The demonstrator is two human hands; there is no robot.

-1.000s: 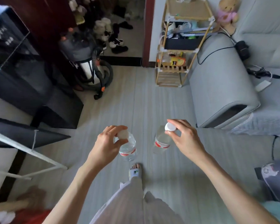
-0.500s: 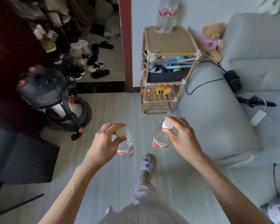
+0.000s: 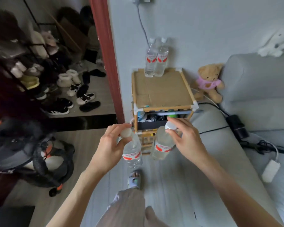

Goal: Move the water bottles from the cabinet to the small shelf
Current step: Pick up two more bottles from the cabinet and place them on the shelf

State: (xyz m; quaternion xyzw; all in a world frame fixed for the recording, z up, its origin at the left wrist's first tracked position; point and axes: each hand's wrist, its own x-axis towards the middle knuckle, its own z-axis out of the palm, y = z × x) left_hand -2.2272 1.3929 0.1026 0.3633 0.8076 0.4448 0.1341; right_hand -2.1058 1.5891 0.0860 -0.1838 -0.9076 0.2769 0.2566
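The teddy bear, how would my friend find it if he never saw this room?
Find the grey sofa. Beside its arm stands a small wooden shelf, and the teddy bear sits between them. It is tan and wears a pink shirt, unlike the white plush toy on the sofa's back.

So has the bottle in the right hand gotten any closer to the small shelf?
Yes. The bottle in the right hand now overlaps the small shelf's lower front, carried forward.
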